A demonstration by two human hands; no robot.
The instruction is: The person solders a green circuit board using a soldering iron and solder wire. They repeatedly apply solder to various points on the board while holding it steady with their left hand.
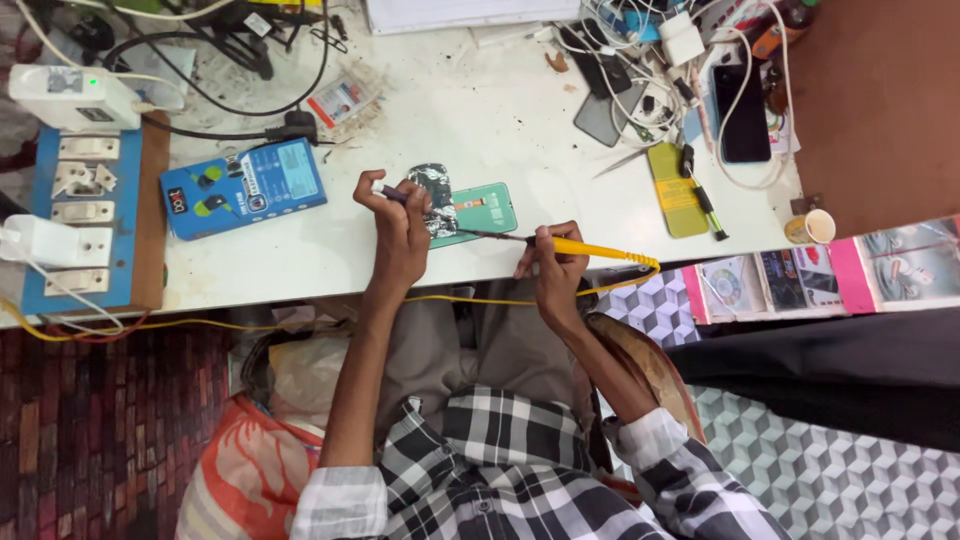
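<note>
My right hand (553, 262) grips a yellow soldering iron (585, 248) like a pen, its dark tip reaching left toward a green circuit board (487, 207) lying on the white table (470, 120). My left hand (398, 222) is raised over the board's left end, pinching a small thin dark piece (388, 192) between thumb and fingers. A crumpled silvery part (436, 190) rests on the board beside that hand. The iron's yellow cable (480, 299) runs along the table's front edge.
A blue tester box (245, 186) sits left of the board. A blue switch panel (85, 215) with white adapters is at far left. Phones, a yellow case (676, 190), tangled cables and a small cup (810, 227) crowd the right. Another person's dark clothing (820, 365) is at lower right.
</note>
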